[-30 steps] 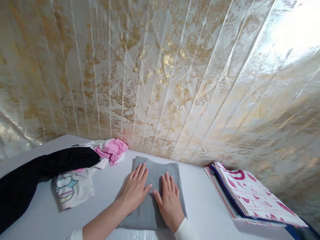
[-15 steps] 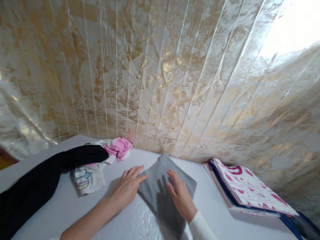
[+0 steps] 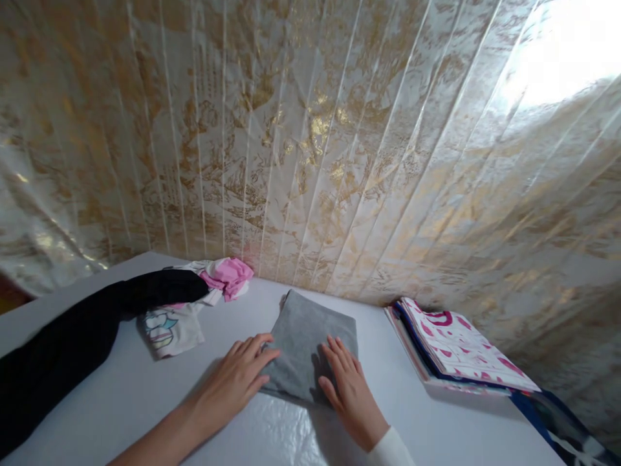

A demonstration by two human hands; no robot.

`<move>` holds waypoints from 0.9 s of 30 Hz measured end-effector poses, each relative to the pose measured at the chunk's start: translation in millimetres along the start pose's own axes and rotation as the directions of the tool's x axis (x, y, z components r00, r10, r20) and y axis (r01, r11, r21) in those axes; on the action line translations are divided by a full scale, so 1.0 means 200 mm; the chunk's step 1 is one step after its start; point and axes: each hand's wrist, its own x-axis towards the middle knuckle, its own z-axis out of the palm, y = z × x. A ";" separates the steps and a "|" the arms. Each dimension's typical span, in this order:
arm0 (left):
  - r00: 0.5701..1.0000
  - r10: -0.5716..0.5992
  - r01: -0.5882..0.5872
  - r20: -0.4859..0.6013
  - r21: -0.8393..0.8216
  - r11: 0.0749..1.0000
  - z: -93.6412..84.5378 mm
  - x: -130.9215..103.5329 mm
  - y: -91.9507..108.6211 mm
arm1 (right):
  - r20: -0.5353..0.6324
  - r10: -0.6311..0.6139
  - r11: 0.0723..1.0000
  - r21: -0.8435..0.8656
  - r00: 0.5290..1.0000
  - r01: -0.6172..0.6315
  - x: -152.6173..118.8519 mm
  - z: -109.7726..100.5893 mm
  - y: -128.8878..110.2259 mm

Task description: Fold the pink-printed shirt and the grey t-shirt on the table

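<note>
A folded grey cloth (image 3: 305,340) lies flat on the white table (image 3: 121,401), near the back wall. My left hand (image 3: 237,378) rests on the table with its fingertips against the cloth's left front edge. My right hand (image 3: 352,388) lies palm down on the cloth's right front corner, fingers spread. Neither hand grips anything.
A long black garment (image 3: 72,336) stretches across the left side, over a white printed garment (image 3: 169,327) and a pink one (image 3: 228,275). A stack of folded pink-and-white patterned cloths (image 3: 456,349) sits at the right. A shiny gold-and-white curtain (image 3: 315,142) hangs behind.
The grey cloth has been folded smaller and turned. Both hands have slid from its top down to its front edge.
</note>
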 end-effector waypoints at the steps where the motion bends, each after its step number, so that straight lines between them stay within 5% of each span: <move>1: 0.999 0.032 -0.032 -0.014 0.011 0.999 -0.01 -0.02 0.00 | -0.010 -0.012 0.999 0.030 1.000 0.013 -0.04 0.01 -0.01; 6: 0.989 0.145 -0.145 -0.001 -0.015 0.989 -0.03 -0.03 -0.05 | -0.004 -0.070 0.984 0.161 0.998 0.070 -0.18 0.06 0.00; 12: 0.975 0.220 -0.221 -0.032 -0.031 0.975 0.02 -0.01 -0.11 | -0.087 -0.146 0.961 0.226 0.986 0.162 -0.18 0.13 0.09; 27: 0.969 0.240 -0.241 0.065 0.003 0.971 -0.03 -0.04 -0.02 | -0.058 -0.188 0.980 0.056 0.980 0.191 -0.32 0.05 0.24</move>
